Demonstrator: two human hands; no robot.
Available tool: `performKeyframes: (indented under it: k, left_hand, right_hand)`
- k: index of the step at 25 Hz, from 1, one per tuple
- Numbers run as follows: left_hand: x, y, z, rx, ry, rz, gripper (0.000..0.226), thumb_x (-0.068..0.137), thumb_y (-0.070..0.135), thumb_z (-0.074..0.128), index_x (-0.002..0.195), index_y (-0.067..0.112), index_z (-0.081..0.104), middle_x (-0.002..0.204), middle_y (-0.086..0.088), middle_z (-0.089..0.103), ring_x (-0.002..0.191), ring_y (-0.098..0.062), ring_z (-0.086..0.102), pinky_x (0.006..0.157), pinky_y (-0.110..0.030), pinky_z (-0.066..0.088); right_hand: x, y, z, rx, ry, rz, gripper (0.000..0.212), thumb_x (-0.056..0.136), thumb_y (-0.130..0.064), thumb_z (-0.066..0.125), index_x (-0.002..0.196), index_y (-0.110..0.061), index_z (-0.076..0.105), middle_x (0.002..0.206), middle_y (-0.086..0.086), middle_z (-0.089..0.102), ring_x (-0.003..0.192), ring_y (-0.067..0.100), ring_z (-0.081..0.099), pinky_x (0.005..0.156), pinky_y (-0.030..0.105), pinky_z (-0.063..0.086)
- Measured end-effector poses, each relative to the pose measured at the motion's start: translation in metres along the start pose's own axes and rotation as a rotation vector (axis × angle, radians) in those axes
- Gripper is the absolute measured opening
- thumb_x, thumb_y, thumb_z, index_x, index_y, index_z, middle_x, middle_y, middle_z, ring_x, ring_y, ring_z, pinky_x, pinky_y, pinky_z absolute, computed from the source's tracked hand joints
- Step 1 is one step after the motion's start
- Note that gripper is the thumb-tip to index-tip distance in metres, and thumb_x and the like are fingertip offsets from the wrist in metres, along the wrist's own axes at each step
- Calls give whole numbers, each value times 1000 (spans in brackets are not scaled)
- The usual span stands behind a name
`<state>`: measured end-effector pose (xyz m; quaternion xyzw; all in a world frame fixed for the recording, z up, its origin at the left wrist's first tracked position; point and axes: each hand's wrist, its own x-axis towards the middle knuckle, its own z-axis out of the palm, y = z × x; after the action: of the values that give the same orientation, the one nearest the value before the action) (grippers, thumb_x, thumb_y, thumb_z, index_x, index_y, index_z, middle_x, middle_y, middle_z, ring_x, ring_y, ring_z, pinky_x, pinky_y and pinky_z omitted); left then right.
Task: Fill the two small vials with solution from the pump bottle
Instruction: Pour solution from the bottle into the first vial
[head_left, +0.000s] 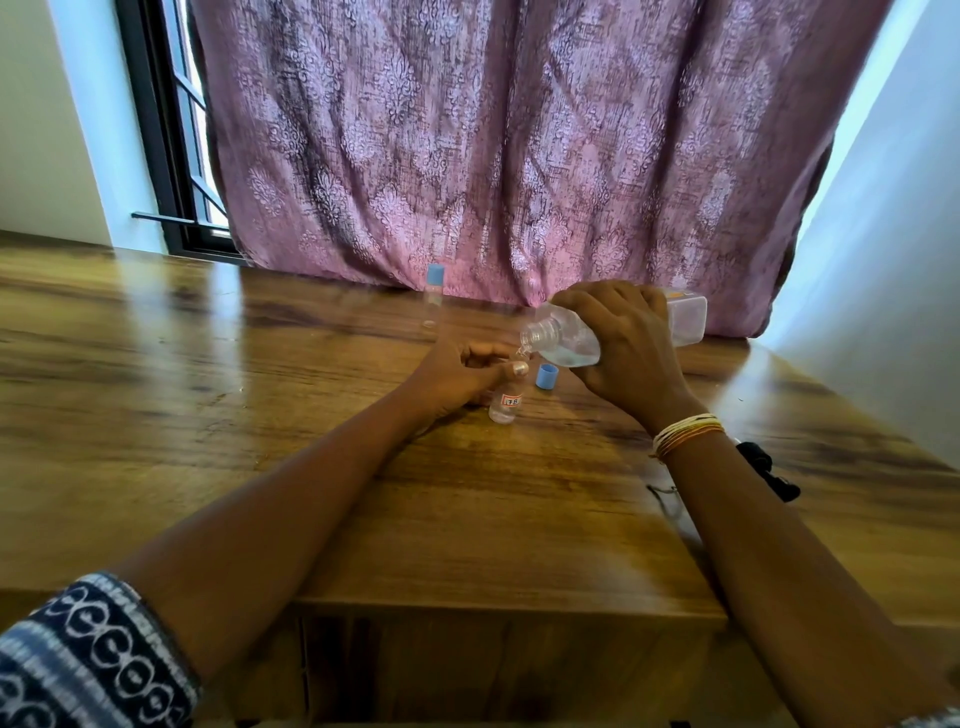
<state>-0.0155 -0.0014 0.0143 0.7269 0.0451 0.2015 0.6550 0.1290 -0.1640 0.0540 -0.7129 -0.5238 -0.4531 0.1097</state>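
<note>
My right hand (621, 348) grips a clear plastic bottle (566, 338) tipped on its side, its open threaded neck pointing down-left with clear liquid pooled inside. The neck hangs just over a small clear vial (505, 406) with a red-bordered label, standing uncapped on the wooden table (260, 389). My left hand (462, 371) holds that vial near its top, thumb and fingers around it. A blue cap (546, 376) lies on the table just right of the vial. A second vial (433, 296) with a blue cap stands farther back, near the curtain.
A purple patterned curtain (519, 156) hangs along the table's far edge. A black object (769, 467) and a clear thin item (675, 506) lie by my right forearm. The table's near edge drops to a lower panel. A dark window frame (166, 156) is at left.
</note>
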Motion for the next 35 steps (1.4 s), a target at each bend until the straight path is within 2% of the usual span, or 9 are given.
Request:
performKeyframes:
  k: [3, 9, 15, 22, 28, 35]
  left_hand:
    - [-1, 1, 0, 21, -9, 13, 12, 84, 16, 71, 91, 25, 72, 98, -3, 75, 88, -14, 69, 71, -26, 57]
    - [-1, 2, 0, 22, -1, -5, 12, 83, 16, 71, 92, 24, 72, 99, -2, 75, 93, -18, 69, 78, -31, 57]
    - [-2, 4, 1, -27, 2, -20, 10, 86, 11, 68, 93, 18, 71, 92, -3, 73, 75, -7, 69, 63, -20, 58]
    - [3, -2, 0, -7, 29, -31, 22, 84, 13, 71, 105, 8, 69, 93, -5, 73, 67, -4, 69, 57, -17, 54]
    - [3, 0, 0, -14, 17, -35, 28, 85, 12, 69, 111, 2, 67, 94, -8, 72, 66, -3, 68, 56, -16, 53]
    - [2, 0, 0, -15, 8, -38, 29, 86, 12, 68, 113, 1, 66, 104, -14, 72, 74, -7, 69, 61, -18, 56]
  right_hand:
    - [0, 0, 0, -2, -2, -1, 43, 78, -44, 69, 117, -27, 61, 117, -6, 64, 108, 21, 57, 86, 38, 31]
    - [0, 0, 0, 5, 0, 1, 44, 78, -43, 69, 118, -27, 60, 118, -6, 64, 109, 21, 57, 87, 38, 32]
    - [-1, 0, 1, 3, -8, 4, 45, 77, -43, 70, 118, -27, 60, 118, -5, 64, 109, 22, 57, 87, 39, 31]
    - [0, 0, -1, 8, -2, 10, 43, 77, -43, 69, 117, -28, 60, 118, -7, 64, 110, 21, 56, 88, 40, 32]
    - [0, 0, 1, 6, -5, 7, 44, 77, -42, 70, 117, -27, 60, 118, -6, 63, 110, 21, 56, 88, 40, 33]
    - [0, 1, 1, 0, -2, 12, 45, 76, -42, 71, 117, -28, 60, 118, -7, 63, 110, 21, 56, 88, 40, 32]
